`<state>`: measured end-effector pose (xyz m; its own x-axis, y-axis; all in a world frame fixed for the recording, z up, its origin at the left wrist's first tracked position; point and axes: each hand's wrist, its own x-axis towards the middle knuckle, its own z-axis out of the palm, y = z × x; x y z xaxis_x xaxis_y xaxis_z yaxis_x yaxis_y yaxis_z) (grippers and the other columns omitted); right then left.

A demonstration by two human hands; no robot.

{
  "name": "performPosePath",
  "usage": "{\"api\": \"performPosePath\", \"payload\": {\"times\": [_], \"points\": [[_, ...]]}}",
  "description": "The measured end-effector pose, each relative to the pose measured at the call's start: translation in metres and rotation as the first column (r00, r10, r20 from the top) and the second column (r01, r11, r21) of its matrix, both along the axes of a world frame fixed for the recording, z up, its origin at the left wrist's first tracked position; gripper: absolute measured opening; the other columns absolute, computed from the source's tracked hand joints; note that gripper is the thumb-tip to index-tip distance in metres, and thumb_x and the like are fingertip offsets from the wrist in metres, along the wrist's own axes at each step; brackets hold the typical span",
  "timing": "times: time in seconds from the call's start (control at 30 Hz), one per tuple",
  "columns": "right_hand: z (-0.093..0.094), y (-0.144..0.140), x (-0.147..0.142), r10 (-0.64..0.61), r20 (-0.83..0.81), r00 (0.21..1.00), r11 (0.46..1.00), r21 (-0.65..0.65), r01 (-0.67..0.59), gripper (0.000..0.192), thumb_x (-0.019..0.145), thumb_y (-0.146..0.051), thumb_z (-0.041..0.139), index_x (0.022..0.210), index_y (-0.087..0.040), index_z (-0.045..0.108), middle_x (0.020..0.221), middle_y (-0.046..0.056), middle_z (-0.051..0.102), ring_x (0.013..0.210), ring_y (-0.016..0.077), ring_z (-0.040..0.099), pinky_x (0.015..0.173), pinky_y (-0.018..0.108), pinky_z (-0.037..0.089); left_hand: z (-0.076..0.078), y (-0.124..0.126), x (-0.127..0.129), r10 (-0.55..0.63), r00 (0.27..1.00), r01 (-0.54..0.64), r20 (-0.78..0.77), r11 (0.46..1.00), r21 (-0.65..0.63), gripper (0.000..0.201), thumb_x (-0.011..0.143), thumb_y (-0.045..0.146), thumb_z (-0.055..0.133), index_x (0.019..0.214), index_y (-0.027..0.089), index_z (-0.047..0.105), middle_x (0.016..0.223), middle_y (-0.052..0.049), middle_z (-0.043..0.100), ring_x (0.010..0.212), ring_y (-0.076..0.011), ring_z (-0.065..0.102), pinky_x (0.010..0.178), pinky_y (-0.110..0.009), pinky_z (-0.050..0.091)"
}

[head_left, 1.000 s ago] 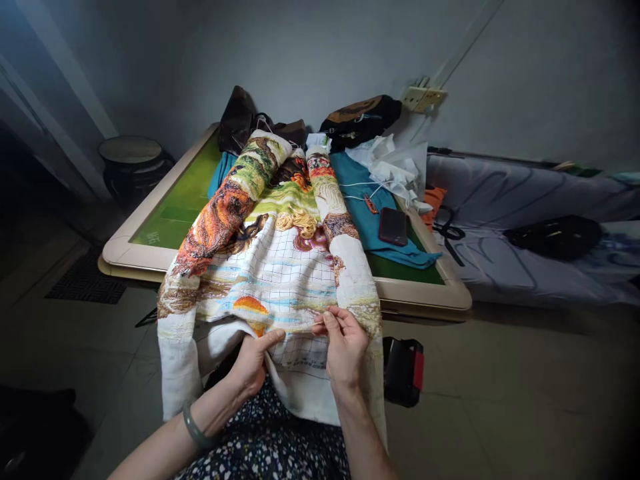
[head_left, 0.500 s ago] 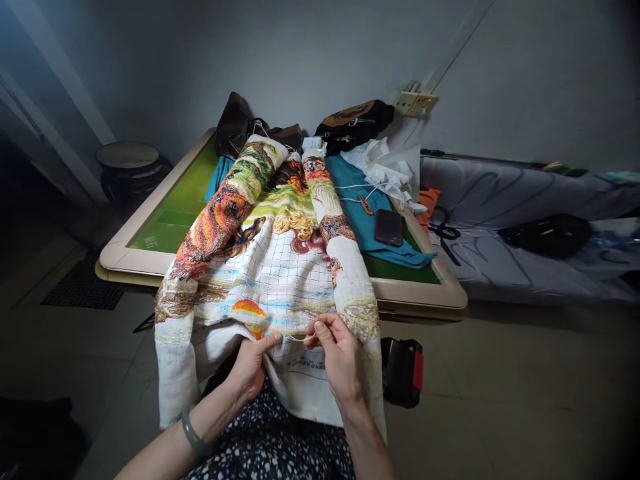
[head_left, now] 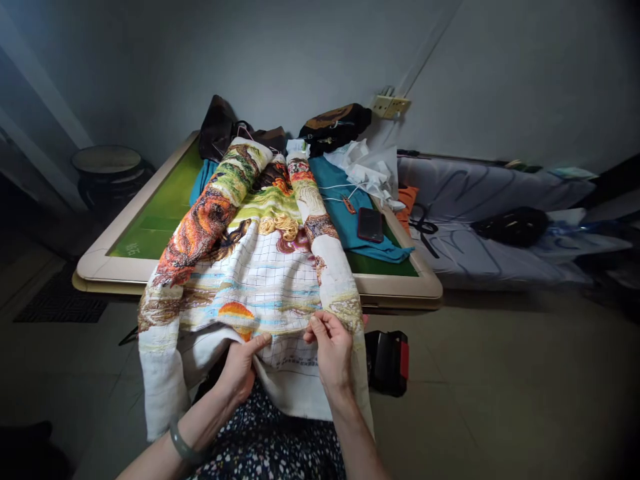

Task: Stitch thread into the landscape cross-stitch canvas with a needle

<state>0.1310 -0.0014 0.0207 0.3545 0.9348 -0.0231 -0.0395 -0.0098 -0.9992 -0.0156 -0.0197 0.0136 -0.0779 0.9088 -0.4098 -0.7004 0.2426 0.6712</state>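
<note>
A large cross-stitch cloth [head_left: 260, 280], white with a grid and colourful stitched areas, hangs from the green table [head_left: 150, 220] down onto my lap. My left hand [head_left: 240, 367] grips a fold of the cloth at its lower edge, thumb on top. My right hand [head_left: 327, 347] is pinched at the cloth's stitched row just to the right; a needle or thread between its fingers is too small to make out. A bundle of yellow thread [head_left: 283, 225] lies on the cloth further up.
On the table lie a blue cloth [head_left: 350, 220], a dark phone [head_left: 371, 224], white cables, white fabric [head_left: 367, 167] and dark bags [head_left: 333, 123]. A black and red box [head_left: 387, 353] stands on the floor at my right. A bed [head_left: 490, 220] runs along the wall.
My right hand moved slightly left along the cloth's edge and lost the visible thread loop. The view shifted right, so everything sits further left in the frame.
</note>
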Motion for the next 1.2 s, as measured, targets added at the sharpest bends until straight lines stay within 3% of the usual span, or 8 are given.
{"api": "performPosePath", "payload": {"times": [0.33,0.63,0.7,0.8,0.93,1.2], "points": [[-0.004,0.006,-0.001,-0.08,-0.044,0.996,0.996,0.032,0.082,0.023,0.076,-0.036,0.064,0.082,-0.013,0.062,0.058,-0.001,0.058,0.049,0.0114,0.054,0.048,0.023,0.046,0.006,-0.003,0.001,-0.004,1.0,0.004,-0.003,1.0,0.003,0.061,0.058,0.018,0.08,0.115,0.01,0.061,0.105,-0.014,0.071,0.107,-0.0303,0.062,0.097,-0.042,0.043],[-0.009,0.004,0.002,-0.148,-0.076,0.986,0.987,0.052,0.152,0.026,0.073,-0.037,0.067,0.084,-0.014,0.061,0.06,-0.002,0.058,0.051,0.0123,0.054,0.051,0.024,0.046,0.004,-0.004,-0.001,-0.02,1.0,0.02,0.019,1.0,0.019,0.052,0.058,0.018,0.08,0.107,0.012,0.065,0.105,-0.011,0.072,0.107,-0.0263,0.062,0.1,-0.037,0.041],[-0.006,0.0,0.003,-0.105,-0.051,0.993,0.993,0.057,0.108,0.024,0.075,-0.037,0.066,0.084,-0.014,0.062,0.057,-0.003,0.056,0.049,0.0114,0.051,0.05,0.023,0.044,0.003,-0.004,-0.001,-0.022,1.0,0.022,0.018,1.0,0.017,0.053,0.057,0.018,0.08,0.108,0.011,0.065,0.104,-0.012,0.072,0.106,-0.0274,0.062,0.1,-0.039,0.041],[0.003,-0.009,0.0,0.082,0.008,0.997,0.996,0.023,-0.082,0.022,0.078,-0.035,0.064,0.086,-0.014,0.065,0.053,-0.004,0.054,0.048,0.0102,0.048,0.047,0.021,0.041,0.003,-0.005,-0.002,-0.025,1.0,0.025,0.011,0.999,0.025,0.053,0.059,0.019,0.079,0.109,0.01,0.065,0.101,-0.013,0.072,0.105,-0.0291,0.063,0.099,-0.041,0.041],[0.014,-0.023,-0.012,0.323,0.026,0.946,0.943,-0.096,-0.319,0.021,0.076,-0.034,0.065,0.083,-0.014,0.069,0.054,-0.002,0.054,0.044,0.0089,0.044,0.042,0.02,0.038,0.004,-0.005,-0.002,-0.036,0.999,0.036,-0.004,0.999,-0.009,0.049,0.06,0.021,0.078,0.106,0.008,0.066,0.095,-0.014,0.073,0.1,-0.0304,0.064,0.091,-0.041,0.046],[0.011,-0.026,-0.024,0.394,0.076,0.916,0.908,-0.188,-0.375,0.019,0.072,-0.031,0.065,0.077,-0.015,0.073,0.054,0.0,0.057,0.044,0.0094,0.043,0.037,0.019,0.036,0.003,-0.003,-0.002,-0.022,1.0,0.022,0.005,0.999,-0.029,0.045,0.058,0.019,0.078,0.101,0.009,0.068,0.089,-0.011,0.074,0.092,-0.027,0.067,0.085,-0.037,0.048]]}}
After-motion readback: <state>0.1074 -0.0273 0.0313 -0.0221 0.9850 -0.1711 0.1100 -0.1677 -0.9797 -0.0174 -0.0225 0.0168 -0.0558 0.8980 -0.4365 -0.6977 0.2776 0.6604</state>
